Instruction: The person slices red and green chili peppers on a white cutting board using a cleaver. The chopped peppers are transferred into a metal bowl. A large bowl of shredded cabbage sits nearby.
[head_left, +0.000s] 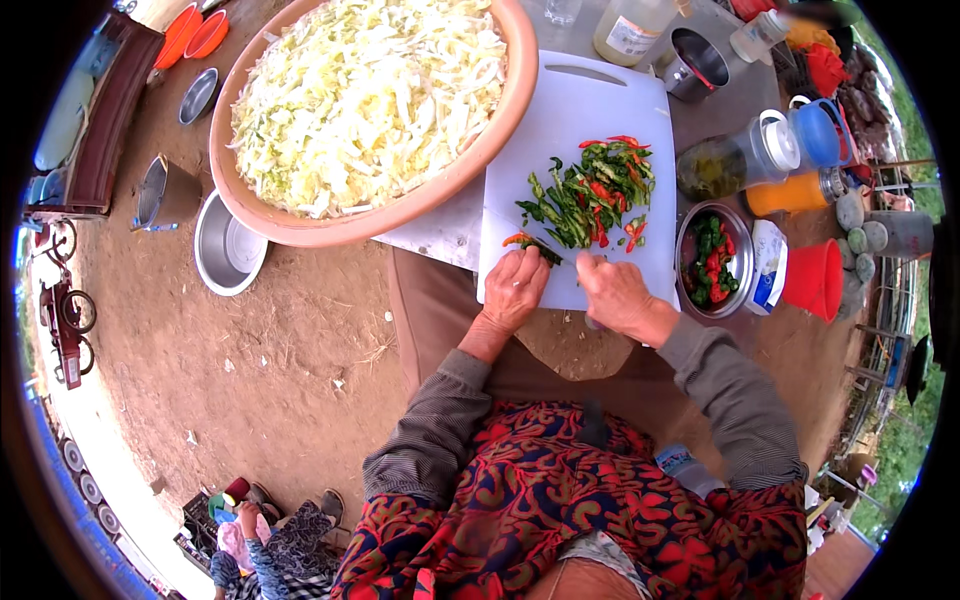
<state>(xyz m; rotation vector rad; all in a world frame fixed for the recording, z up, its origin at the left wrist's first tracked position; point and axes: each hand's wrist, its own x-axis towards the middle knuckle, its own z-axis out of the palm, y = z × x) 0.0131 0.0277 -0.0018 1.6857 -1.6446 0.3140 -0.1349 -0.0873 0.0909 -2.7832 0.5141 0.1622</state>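
My left hand (516, 286) presses several red and green chili peppers (517, 238) onto the near left of a white plastic cutting board (577, 97). A knife is gripped in my right hand (621, 298); its blade (559, 252) sits against the peppers beside my left fingertips, and the handle is mostly hidden by the hand. Just beyond both hands lies a loose pile of sliced red and green chili peppers (592, 191). Right of the board, a steel bowl (684, 289) holds more red and green peppers (712, 262).
A big terracotta-coloured basin (360, 231) of shredded cabbage (367, 112) overlaps the board's left side. Along the right stand a metal cup (686, 79), jars including an orange-filled one (787, 193), and a red cup (814, 279). Another person (277, 551) sits at lower left.
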